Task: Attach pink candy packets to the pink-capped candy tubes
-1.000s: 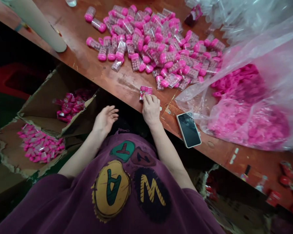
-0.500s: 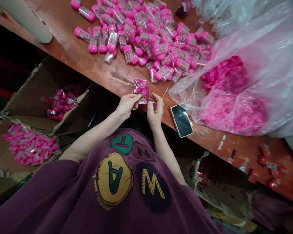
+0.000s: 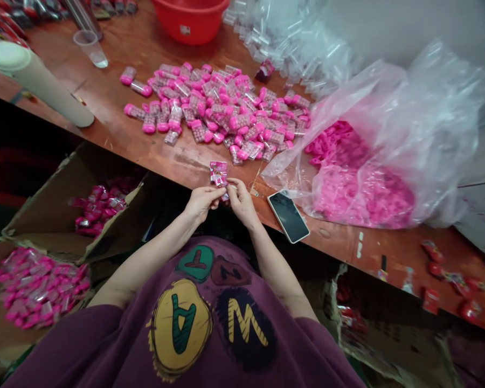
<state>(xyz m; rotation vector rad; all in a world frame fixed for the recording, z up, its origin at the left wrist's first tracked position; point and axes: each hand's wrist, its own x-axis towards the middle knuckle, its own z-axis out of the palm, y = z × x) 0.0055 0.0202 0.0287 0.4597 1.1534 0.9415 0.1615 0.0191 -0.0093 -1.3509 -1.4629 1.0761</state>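
My left hand (image 3: 204, 203) pinches a small pink printed wrapper (image 3: 225, 197) at the table's front edge. Opposite it, my right hand (image 3: 241, 203) is closed with thumb and fingers together on the same wrapper, which the fingers mostly hide. Just beyond the fingertips lie shiny pink printed wrappers (image 3: 218, 172) on the table. Farther back is a heap of small clear bottles with pink caps (image 3: 222, 108), filled with little balls. A phone (image 3: 289, 215) lies to the right of my right hand.
A clear bag of pink pieces (image 3: 364, 194) stands right, before a pile of clear tubes (image 3: 291, 43). At the back are a red basin (image 3: 191, 21) and a plastic cup (image 3: 91, 48); a pale cylinder (image 3: 44, 86) lies left. An open carton (image 3: 44, 199) sits below the table edge.
The view has shifted, bringing the red basin and cup into sight. My right hand has closed in beside the left, and the held wrapper is now mostly covered by fingers.
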